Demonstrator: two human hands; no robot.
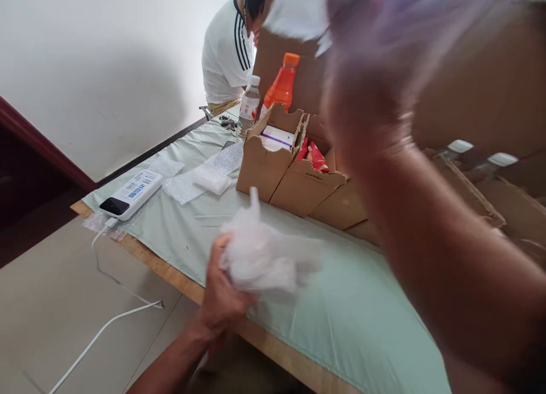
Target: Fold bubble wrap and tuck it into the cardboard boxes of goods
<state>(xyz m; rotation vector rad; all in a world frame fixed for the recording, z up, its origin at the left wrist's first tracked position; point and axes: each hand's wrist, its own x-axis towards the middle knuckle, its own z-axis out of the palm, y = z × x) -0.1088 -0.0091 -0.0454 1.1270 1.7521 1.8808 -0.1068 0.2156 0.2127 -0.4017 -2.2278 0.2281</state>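
My left hand (222, 294) is closed around a crumpled wad of white bubble wrap (260, 254), just above the near edge of the table (362, 326) with its pale green cloth. My right arm reaches up and away across the right of the view. My right hand (367, 58) is raised close to the camera and smeared by motion, so its fingers cannot be made out. Something white (298, 10) shows by it, too blurred to name.
Open cardboard boxes (273, 161) holding a white box and red packets stand mid-table, with larger cartons (490, 87) behind. A water bottle (248, 106), an orange bottle (281, 87), bubble wrap sheets (205, 178) and a white power bank (132, 194) with cable lie left. A person in a white shirt (226, 53) sits beyond.
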